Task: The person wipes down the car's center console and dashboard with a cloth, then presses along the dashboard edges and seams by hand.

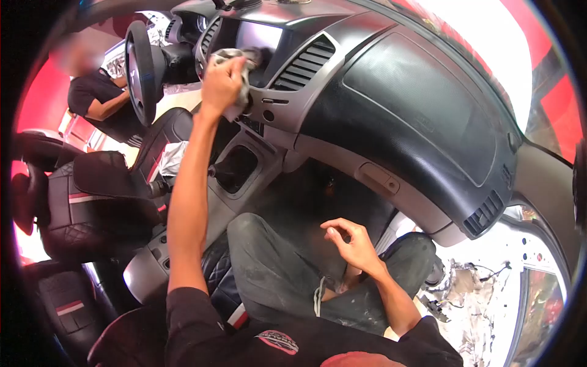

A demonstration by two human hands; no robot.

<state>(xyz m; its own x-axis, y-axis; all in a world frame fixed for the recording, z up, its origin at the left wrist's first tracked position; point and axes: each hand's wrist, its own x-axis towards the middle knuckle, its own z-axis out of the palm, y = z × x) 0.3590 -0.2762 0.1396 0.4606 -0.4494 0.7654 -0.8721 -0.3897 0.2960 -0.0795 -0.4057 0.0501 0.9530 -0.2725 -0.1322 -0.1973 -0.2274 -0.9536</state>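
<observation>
The left grip point(221, 87) is clenched on one bunched grey-and-white cloth point(227, 54), which spills out past the knuckles at 12 o'clock and from 3 to 5 o'clock of the fist, up against the centre stack. The right grip point(356, 248) is well apart, at 5 o'clock from the left one, half-curled with thumb and fingers loose above the person's lap.

Two hands and one cloth make up the work. Around the fist I count one display screen point(260, 38) just beside it at 1 o'clock, one large slatted air vent point(307, 63) near it at 2 to 3 o'clock and one gear-lever gaiter point(238, 166) at 6 o'clock.

Fist and cloth hide part of the fascia below the screen, and the left forearm point(191, 202) cuts across the view of the console.

Farther out, one steering wheel point(145, 67) stands at 9 o'clock, with one co-worker point(92, 95) beyond it. A crumpled white sheet point(172, 159) lies on the driver's seat at 7 to 8 o'clock; the glovebox latch point(377, 177) is at 4 o'clock.
</observation>
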